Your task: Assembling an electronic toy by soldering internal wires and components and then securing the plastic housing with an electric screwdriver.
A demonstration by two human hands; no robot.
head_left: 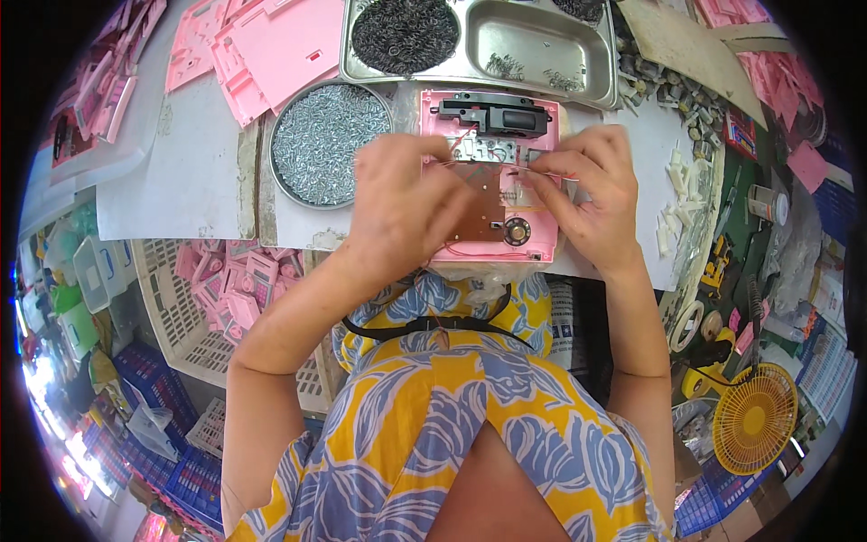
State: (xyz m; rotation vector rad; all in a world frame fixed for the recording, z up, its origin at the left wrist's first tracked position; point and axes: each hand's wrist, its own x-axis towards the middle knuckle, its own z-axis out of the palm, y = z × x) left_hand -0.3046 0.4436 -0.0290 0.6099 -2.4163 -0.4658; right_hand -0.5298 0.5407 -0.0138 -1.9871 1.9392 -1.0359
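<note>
A pink plastic housing (544, 217) lies before me with its inside facing up. It holds a black plastic mechanism (506, 117), a metal plate (488, 149), a brown circuit board (479, 208) and a small round speaker (517, 231). Thin wires (567, 176) run across its middle. My right hand (596, 194) pinches these wires between thumb and fingers at the housing's right side. Over the left edge of the board is my left hand (402, 194), slightly blurred, its fingers bent together; what they hold is too small to make out.
A round tray of small metal screws (330, 144) stands left of the housing. Beyond is a steel tray (542, 86) with dark springs (405, 34). Pink panels (280, 59) lie far left, white plastic parts (673, 199) right. A crate (176, 334) of pink parts sits lower left; a yellow fan (755, 418) lower right.
</note>
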